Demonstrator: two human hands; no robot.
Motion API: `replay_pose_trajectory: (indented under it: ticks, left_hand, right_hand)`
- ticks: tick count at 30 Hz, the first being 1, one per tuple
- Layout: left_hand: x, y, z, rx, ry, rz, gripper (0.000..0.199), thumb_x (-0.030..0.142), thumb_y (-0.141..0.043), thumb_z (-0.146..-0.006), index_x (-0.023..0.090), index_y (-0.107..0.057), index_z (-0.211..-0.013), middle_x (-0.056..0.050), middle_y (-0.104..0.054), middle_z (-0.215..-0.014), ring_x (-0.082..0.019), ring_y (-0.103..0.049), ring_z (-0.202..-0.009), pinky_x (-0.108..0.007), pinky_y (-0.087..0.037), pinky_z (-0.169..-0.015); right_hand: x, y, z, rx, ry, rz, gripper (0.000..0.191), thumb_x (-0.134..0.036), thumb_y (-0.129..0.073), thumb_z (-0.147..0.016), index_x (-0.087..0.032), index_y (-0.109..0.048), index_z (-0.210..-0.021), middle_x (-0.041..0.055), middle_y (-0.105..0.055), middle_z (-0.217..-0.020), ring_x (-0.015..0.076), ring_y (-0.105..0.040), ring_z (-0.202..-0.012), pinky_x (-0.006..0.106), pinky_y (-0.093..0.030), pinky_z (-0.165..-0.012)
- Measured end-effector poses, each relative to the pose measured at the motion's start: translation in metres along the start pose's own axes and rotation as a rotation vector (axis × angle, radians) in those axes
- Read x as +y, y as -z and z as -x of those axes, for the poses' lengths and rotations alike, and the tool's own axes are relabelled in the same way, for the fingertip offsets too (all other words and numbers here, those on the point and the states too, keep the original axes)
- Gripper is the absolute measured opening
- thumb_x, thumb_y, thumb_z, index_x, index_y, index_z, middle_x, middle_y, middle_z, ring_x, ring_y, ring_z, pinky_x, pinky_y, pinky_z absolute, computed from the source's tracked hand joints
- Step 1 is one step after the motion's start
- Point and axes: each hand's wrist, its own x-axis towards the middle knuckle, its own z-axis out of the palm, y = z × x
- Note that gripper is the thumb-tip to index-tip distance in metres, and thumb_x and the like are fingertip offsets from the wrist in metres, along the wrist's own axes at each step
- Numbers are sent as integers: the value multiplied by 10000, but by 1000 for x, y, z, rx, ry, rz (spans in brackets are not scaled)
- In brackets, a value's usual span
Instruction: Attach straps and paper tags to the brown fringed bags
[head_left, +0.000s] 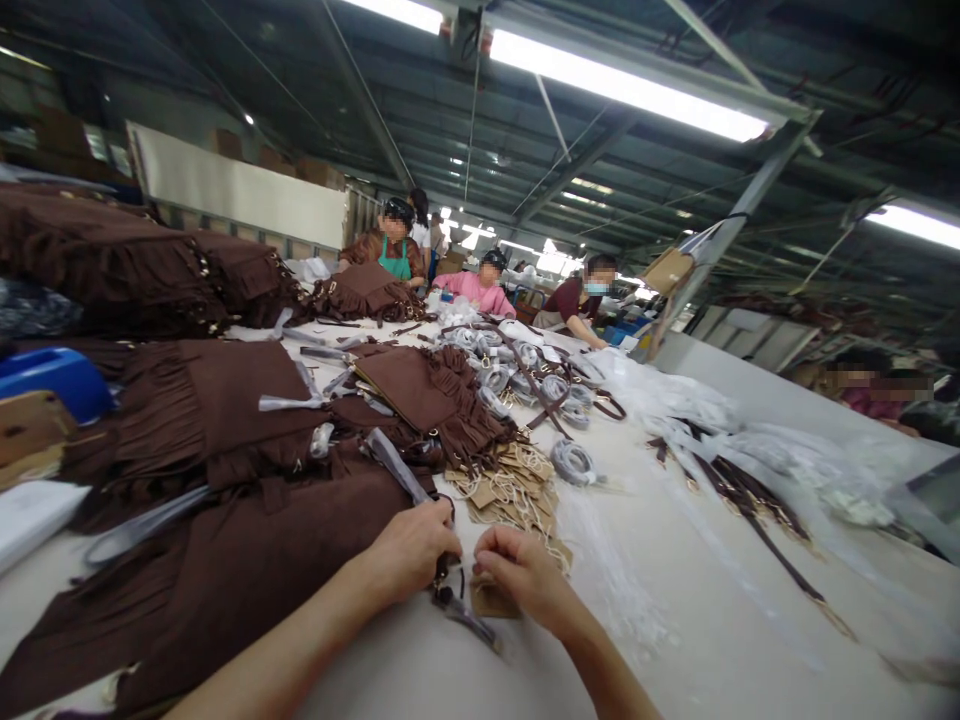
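My left hand (421, 545) is closed around the handle end of a dark brown fringed bag (300, 545), next to small metal fittings. A plastic-wrapped handle (397, 465) runs from under that hand to the upper left, and another wrapped piece (474, 622) sticks out below it. In my right hand (525, 578), thumb and forefinger pinch a brown paper hang tag (491, 600) near its top; its string is mostly hidden by the fingers. The two hands are close together but apart. Just beyond them lies a pile of strung paper tags (517, 485).
More brown bags (240, 385) cover the left of the table. Coiled, wrapped straps (574, 462) lie mid-table, with clear plastic (675, 395) and loose brown straps (757, 500) to the right. A blue tape dispenser (64, 380) stands at far left. Several people work across the table.
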Motion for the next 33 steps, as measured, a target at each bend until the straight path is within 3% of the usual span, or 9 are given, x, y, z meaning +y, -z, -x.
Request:
replay_pose_trajectory:
  ticks: [4,9,20,33]
  left_hand:
    - [-6,3,-5,-10,-22,41,258,84,-499,-827,198,-714,-740,-36,-599,-852,-178,-563,-830,-238,-405,-704]
    - [-11,3,-6,17,1,122,247,68,-497,-806,190,-710,-779,-26,-632,-854,-154,-586,-828,-211,-418,-727]
    - [-17,-5,-7,60,46,209,216,45,-507,-725,183,-674,-727,-19,-653,-803,-157,-590,-799,-222,-426,-743]
    - [-21,-9,-6,96,36,243,211,47,-510,-712,174,-677,-726,-28,-657,-798,-161,-592,-797,-224,-418,-740]
  right_hand:
    - [11,-6,-5,-11,-62,-136,178,-347,-609,-760,-190,-654,-831,-20,-668,-684,103,-469,-497,228,-364,-499]
    - [13,-4,-6,5,-37,-119,155,-317,-669,-730,-186,-739,-774,4,-693,-729,159,-581,-678,270,-439,-666]
    - [21,-17,-8,120,-31,15,170,-295,-591,-751,-154,-676,-705,-24,-554,-599,118,-432,-540,247,-322,-530]
    - [15,-21,-11,119,-8,54,175,-290,-584,-759,-157,-666,-681,-17,-576,-602,128,-488,-565,239,-363,-550]
